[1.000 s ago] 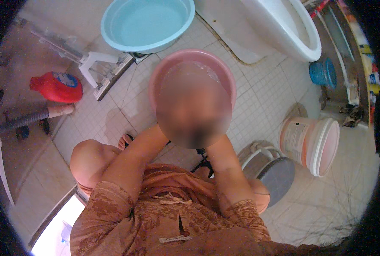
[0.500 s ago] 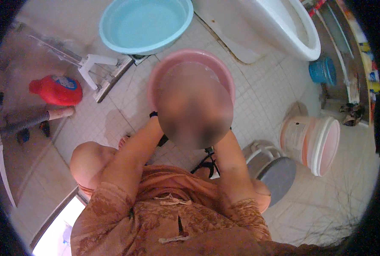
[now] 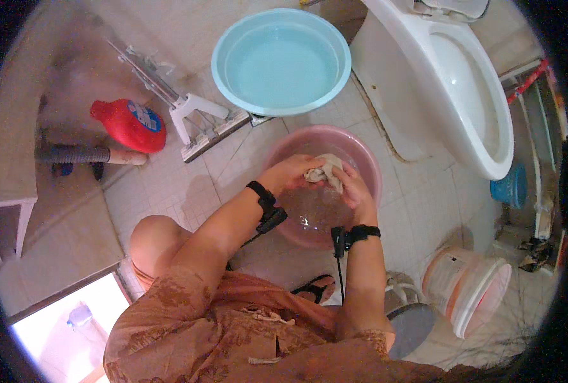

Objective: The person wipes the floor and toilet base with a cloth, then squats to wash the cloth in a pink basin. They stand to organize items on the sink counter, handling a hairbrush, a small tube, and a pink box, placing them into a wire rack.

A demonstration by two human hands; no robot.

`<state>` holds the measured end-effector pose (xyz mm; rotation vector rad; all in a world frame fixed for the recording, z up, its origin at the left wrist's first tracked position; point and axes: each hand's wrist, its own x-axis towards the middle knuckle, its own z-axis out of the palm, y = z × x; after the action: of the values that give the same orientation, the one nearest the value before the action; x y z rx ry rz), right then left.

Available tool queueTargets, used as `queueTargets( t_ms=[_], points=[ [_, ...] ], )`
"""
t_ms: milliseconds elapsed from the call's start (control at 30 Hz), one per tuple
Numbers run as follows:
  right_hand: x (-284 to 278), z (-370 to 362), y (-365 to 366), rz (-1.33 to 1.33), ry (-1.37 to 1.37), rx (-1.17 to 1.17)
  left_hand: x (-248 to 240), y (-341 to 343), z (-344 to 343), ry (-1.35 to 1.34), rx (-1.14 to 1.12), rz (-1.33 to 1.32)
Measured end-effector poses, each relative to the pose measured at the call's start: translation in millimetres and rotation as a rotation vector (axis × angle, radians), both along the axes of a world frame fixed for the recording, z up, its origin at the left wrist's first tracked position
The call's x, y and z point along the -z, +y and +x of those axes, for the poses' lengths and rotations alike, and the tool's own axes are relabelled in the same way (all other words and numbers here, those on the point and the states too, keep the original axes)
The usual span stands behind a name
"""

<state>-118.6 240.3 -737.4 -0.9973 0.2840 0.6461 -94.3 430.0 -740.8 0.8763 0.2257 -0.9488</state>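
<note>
A wet, bunched-up pale cloth [image 3: 328, 170] is gripped between both hands above the pink basin [image 3: 279, 148], which holds some clouded water. My left hand [image 3: 290, 175] closes around the cloth's left side. On the other side, the fingers of my right hand [image 3: 356, 190] are wrapped over the right end. Each wrist wears a black strap with a small device and a cable. The cloth's exact shape is hidden in its folds.
Beyond the pink basin stands a light blue basin [image 3: 223, 76] with water. A mop [image 3: 198, 115] and a red bottle [image 3: 131, 124] lie at left. The toilet [image 3: 424, 96] takes up the far right, near a blue bucket [image 3: 511, 185]. A white bucket [image 3: 456, 287] lies tipped at right.
The view has shifted, so the basins sit lower and further right in it. My hands, blurred before, now show clearly with the cloth between them.
</note>
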Motion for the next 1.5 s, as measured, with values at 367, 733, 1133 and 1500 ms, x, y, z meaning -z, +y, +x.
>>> queueTargets(
  t_ms=[367, 733, 1133, 1500],
  points=[
    [-88, -47, 32, -0.450, 0.157, 0.031, -132, 2, -45, -0.358, 0.183, 0.768],
    [-389, -83, -9, -0.621, 0.137, -0.498, -375, 55, -93, -0.254, -0.174, 0.564],
    [-650, -50, 119, -0.344, -0.523, -0.588, -697, 155, -146, -0.623, -0.312, 0.560],
    [-754, -66, 315, -0.550, -0.728, -0.744, -735, 312, -234, -1.047, -0.335, 1.140]
  ],
)
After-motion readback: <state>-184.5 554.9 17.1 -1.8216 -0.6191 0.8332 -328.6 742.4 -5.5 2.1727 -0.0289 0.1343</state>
